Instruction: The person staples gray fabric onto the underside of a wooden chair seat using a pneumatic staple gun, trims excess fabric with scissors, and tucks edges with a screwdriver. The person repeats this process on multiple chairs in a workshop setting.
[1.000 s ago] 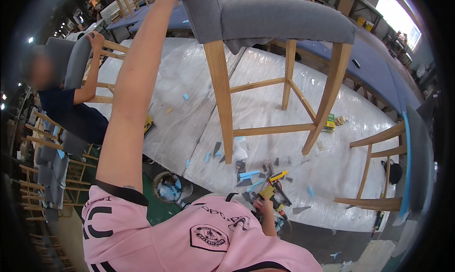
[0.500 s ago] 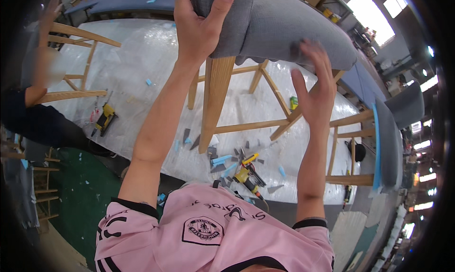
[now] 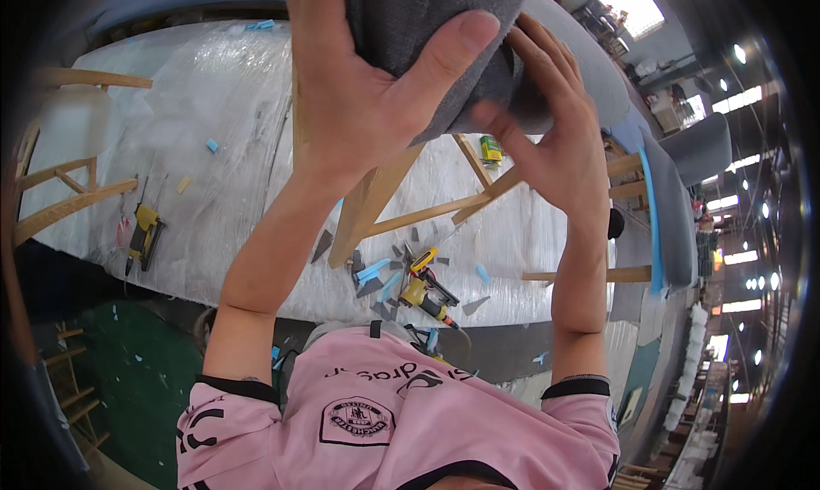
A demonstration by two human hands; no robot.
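A chair with grey upholstery [image 3: 401, 29] and pale wooden legs [image 3: 373, 204] stands before me, its padded part raised towards me. My left hand [image 3: 363, 106] clasps the padded corner, its thumb lying across the grey fabric. Just to the right, my right hand [image 3: 559, 140] curls its fingers over a fabric edge, with the thumb bent in front and slightly blurred. Folds between the hands are partly hidden by my fingers. Below the chair, a yellow-and-black staple gun [image 3: 420, 295] lies beside a yellow utility knife [image 3: 424, 259].
Clear film covers the worktable [image 3: 205, 89]. Blue and grey scraps [image 3: 371, 272] lie near the tools. A second staple gun [image 3: 145, 234] lies at left, by another wooden chair frame [image 3: 77, 204]. A grey chair [image 3: 670, 208] stands at right, and a small green-and-yellow box [image 3: 490, 151] lies behind.
The chair's padding now sits closer and is turned. My right hand has moved in to the fabric beside my left hand. The person at left has mostly left the view.
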